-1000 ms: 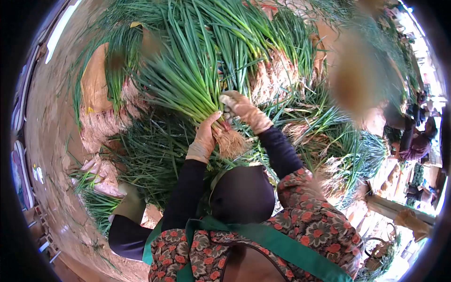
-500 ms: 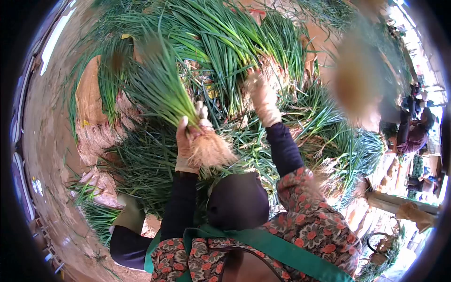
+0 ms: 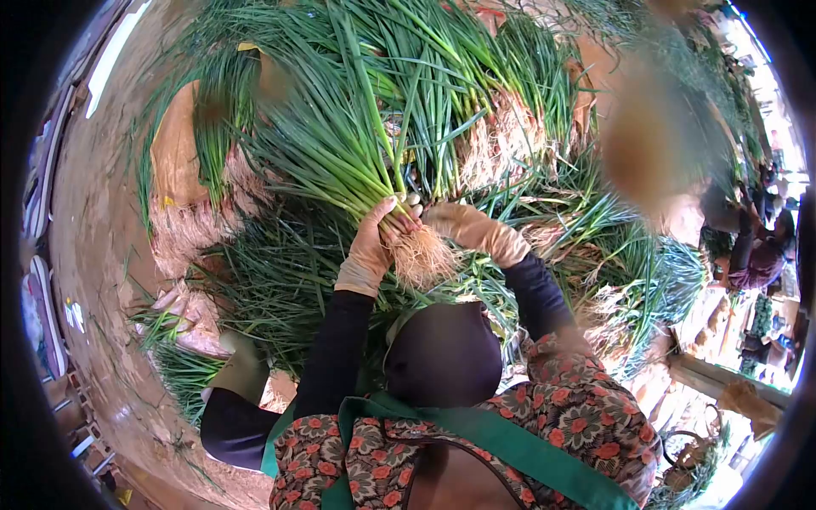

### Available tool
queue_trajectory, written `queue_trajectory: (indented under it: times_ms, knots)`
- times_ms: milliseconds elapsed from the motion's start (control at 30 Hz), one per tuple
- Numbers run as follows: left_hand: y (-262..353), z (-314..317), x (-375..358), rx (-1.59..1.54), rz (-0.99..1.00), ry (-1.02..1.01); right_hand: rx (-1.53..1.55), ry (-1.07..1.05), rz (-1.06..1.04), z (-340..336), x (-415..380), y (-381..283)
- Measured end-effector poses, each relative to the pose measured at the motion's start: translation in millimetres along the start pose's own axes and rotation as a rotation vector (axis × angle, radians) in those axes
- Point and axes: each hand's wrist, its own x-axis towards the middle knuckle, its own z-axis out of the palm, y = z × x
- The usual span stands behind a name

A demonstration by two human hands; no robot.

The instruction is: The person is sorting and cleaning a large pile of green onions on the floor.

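Note:
A bunch of long green onions [image 3: 353, 166] with pale, hairy roots is held in my left hand [image 3: 367, 251], whose gloved fingers wrap round the stems just above the roots. My right hand [image 3: 476, 229], also gloved, meets the bunch from the right, its fingertips pressed together at the stems beside the left fingers. Some of those right fingertips are hidden. Beyond both hands lies a large pile of green onions [image 3: 425, 93], with a root cluster [image 3: 501, 140] showing on its right side.
More onions lie at the left beside a brown sheet [image 3: 176, 161]. Loose leaves [image 3: 289, 272] spread below and around the hands. A tied bundle [image 3: 676, 276] is at the right. A co-worker [image 3: 759, 255] is at the far right; another person's dark sleeve [image 3: 238, 425] shows lower left.
My right hand has come down from the upper pile to the bunch in my left hand. The left hand and its bunch have shifted slightly right, and the bunch looks fuller.

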Motion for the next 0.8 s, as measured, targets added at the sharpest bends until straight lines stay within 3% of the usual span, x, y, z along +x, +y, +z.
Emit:
queue_trajectory:
  times_ms: [33,100,167,233,300,333,367,400,467,567,600,633,667,700,733,800]
  knots:
    - [-1.7,-0.9,0.3,0.02,0.0,-0.018,0.392,0.111,0.165,3.6,9.2,-4.2]
    - [-6.1,-1.9,2.2,0.057,0.001,-0.054,0.757,0.206,0.323,-6.3,30.5,-25.2]
    - [-10.0,-0.4,-0.2,0.094,-0.017,-0.041,0.825,0.287,0.459,-1.9,62.6,-17.4]
    - [-9.5,-0.2,-5.9,0.14,-0.041,0.008,0.683,0.626,0.254,19.1,97.2,10.7]
    - [-12.8,-16.5,-1.6,0.133,0.018,0.009,0.008,0.737,0.244,31.2,103.3,41.0]
    - [-10.8,-12.4,-5.8,0.077,0.028,0.004,-0.012,0.657,0.309,32.8,93.7,45.1]
    - [-10.0,-10.5,-7.4,0.018,0.036,0.0,0.156,0.485,0.403,37.1,90.3,64.1]
    - [-11.4,-13.7,-5.0,-0.051,0.046,-0.122,-0.007,0.424,0.45,28.9,79.4,46.3]
    - [-17.7,-15.2,-7.8,-0.041,0.059,-0.031,-0.269,0.343,0.46,20.0,61.9,29.7]
    - [-17.6,-11.7,-8.1,-0.114,0.137,-0.107,-0.746,-0.088,-0.446,29.3,53.1,80.8]
    - [-15.1,-12.5,-5.8,-0.154,0.176,-0.141,-0.528,-0.342,0.054,30.0,48.5,61.2]
    - [-3.4,-8.7,-10.9,-0.158,0.14,-0.248,-0.443,-0.219,-0.097,34.6,40.3,70.0]
    - [-1.5,-6.0,-11.8,-0.328,0.107,-0.296,-0.481,-0.177,0.126,24.7,24.9,82.1]
    - [0.8,-3.7,-12.2,-0.494,0.073,-0.345,-0.515,-0.13,0.347,0.2,15.5,39.4]
    - [5.3,-1.3,-17.7,-0.47,0.093,-0.333,-0.587,-0.225,0.323,-6.0,16.7,62.0]
    - [12.1,4.9,-25.3,-0.561,0.066,-0.451,-0.102,0.145,0.019,-20.6,2.4,49.8]
